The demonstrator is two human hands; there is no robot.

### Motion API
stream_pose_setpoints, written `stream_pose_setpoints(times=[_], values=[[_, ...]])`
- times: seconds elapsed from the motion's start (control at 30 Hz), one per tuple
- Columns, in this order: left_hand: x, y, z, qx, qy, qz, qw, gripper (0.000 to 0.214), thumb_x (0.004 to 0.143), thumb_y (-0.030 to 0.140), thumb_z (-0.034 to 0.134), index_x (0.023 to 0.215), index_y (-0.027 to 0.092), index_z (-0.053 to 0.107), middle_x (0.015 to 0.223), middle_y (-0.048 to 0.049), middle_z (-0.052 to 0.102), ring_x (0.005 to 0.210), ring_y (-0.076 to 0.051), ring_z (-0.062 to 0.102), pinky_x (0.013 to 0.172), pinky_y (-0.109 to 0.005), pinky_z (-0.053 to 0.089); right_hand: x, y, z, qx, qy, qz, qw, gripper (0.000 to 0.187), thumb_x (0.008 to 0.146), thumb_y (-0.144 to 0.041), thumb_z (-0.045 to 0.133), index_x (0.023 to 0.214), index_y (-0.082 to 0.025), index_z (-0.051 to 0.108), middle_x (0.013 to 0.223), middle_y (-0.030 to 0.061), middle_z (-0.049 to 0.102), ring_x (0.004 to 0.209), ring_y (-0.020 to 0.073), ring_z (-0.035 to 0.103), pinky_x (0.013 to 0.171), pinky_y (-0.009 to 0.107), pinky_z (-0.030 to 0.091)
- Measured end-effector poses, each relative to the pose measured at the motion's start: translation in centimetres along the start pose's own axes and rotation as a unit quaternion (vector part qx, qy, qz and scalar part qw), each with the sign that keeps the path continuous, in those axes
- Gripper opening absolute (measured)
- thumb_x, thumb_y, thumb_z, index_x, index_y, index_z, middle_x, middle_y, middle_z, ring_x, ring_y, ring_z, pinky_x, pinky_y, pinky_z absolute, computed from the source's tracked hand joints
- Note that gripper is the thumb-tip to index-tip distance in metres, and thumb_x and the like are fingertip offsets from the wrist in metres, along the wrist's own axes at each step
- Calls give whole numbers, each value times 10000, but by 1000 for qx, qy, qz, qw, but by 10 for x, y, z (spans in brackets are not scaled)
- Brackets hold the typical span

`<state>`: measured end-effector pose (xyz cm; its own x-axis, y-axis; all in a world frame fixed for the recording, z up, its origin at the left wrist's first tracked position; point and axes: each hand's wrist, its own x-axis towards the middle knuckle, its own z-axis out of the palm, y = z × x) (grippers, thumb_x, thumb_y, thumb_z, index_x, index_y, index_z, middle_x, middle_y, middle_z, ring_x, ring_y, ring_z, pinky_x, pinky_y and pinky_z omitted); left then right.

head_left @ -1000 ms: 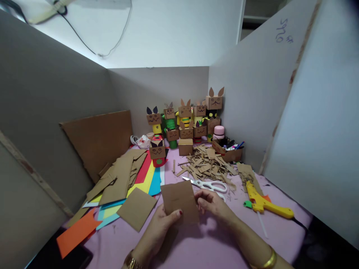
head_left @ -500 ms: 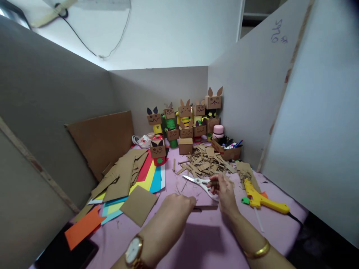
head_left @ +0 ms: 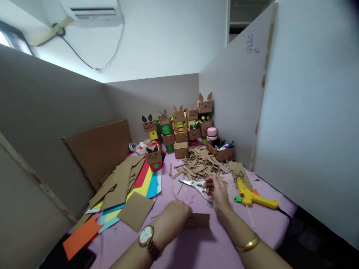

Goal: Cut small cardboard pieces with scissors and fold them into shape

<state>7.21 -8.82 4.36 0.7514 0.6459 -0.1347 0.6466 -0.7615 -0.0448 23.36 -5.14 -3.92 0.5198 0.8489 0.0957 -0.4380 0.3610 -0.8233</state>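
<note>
My left hand [head_left: 175,213] is closed on a brown cardboard piece [head_left: 200,220], which sticks out to the right of my fist just above the pink tabletop [head_left: 202,246]. A watch sits on that wrist. My right hand [head_left: 216,189] reaches forward and closes around the handles of the white scissors [head_left: 193,184], whose blades point left on the table. A gold bangle is on my right wrist.
A heap of cardboard scraps [head_left: 200,165] lies behind the scissors. A yellow glue gun [head_left: 251,195] lies to the right. Coloured paper sheets and cardboard pieces [head_left: 126,183] spread on the left. Cardboard box figures [head_left: 179,125] and a box of pens [head_left: 221,149] stand at the back; partition walls enclose everything.
My right hand let go of the cardboard piece and reached forward to grasp the scissors. My left hand lowered the cardboard piece toward the table and turned it edge-on. The view shifted right.
</note>
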Motion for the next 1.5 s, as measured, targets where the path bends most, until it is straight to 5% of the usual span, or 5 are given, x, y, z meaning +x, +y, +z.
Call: stream_pose_setpoints(times=[0.57, 0.7, 0.8, 0.97, 1.5], values=[[2, -10, 5, -171, 50, -2, 984, 213, 724, 82, 464, 726, 142, 668, 685, -81, 705, 633, -218, 632, 595, -289, 462, 1, 1, -2, -31, -10, 26, 999, 476, 714, -644, 492, 617, -179, 532, 403, -31, 562, 308, 66, 411, 326, 169, 267], [0, -23, 22, -586, 183, -35, 789, 297, 735, 229, 547, 1018, 174, 620, 983, -50, 698, 897, -215, 617, 769, -292, 479, -1, 1, -1, -48, -44, 37, 997, 465, 727, -638, 480, 650, -182, 536, 430, -33, 569, 331, 65, 414, 341, 163, 263], [1, -24, 51, -699, 222, -86, 674, 368, 745, 279, 561, 1083, 138, 599, 1030, -84, 686, 972, -232, 595, 851, -329, 452, -6, 2, 2, -78, -104, 53, 990, 445, 723, -609, 519, 661, -171, 564, 440, -28, 571, 345, 68, 426, 355, 165, 274], [4, -22, 85, -676, 181, -95, 708, 333, 706, 273, 616, 1005, 134, 662, 951, -82, 715, 913, -253, 609, 826, -353, 462, -10, 5, 4, -145, -182, 58, 971, 470, 724, -618, 506, 673, -163, 613, 405, -60, 492, 343, 72, 419, 364, 171, 279], [1, -29, 87, -636, 181, -73, 747, 334, 725, 211, 588, 1050, 159, 644, 973, -48, 713, 927, -246, 615, 832, -346, 458, -31, -7, -7, -230, -409, 31, 883, 293, 733, -380, 616, 907, -160, 699, 819, 28, 702, 826, 222, 611, 751, 318, 462]])
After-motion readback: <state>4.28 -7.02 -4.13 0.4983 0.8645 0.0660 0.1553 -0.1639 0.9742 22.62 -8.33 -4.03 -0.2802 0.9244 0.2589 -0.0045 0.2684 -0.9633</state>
